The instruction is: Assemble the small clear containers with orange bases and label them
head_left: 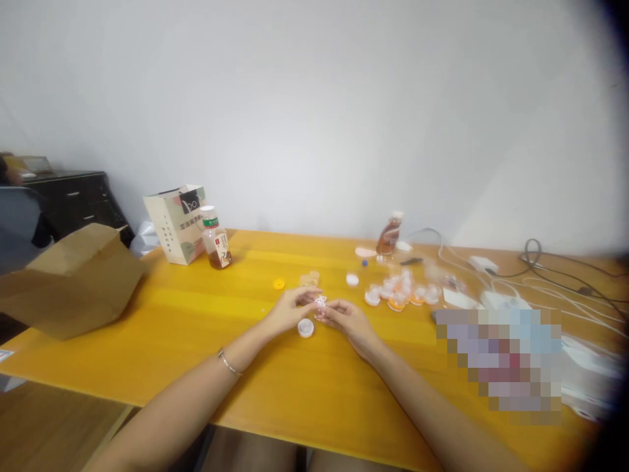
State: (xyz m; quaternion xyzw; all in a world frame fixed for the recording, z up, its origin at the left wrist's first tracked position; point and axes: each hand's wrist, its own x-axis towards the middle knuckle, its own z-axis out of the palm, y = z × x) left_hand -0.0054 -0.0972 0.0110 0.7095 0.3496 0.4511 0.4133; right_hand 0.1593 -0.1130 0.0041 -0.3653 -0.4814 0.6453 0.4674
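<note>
A small white object point(320, 301) with a patterned or cut-out look is pinched between the fingertips of both hands, above the yellow wooden table point(275, 367). My left hand point(291, 308) comes in from the left, its fingers closed on one side of the piece. From the right, my right hand point(350, 321) grips the other side between thumb and forefinger. Just below the fingers sits a round white cup or lid point(305, 328). Behind the left hand lies a light tan object point(309, 279), partly hidden, with a yellow disc point(279, 284) to its left.
Several small round containers point(400, 288) with white and orange parts cluster right, beside a white cap point(352, 280). Brown drink bottles stand at left point(216, 239) and back right point(390, 235). A paper bag point(177, 226), brown paper bag point(73, 278), cables point(535, 255) and a pixelated patch surround the area.
</note>
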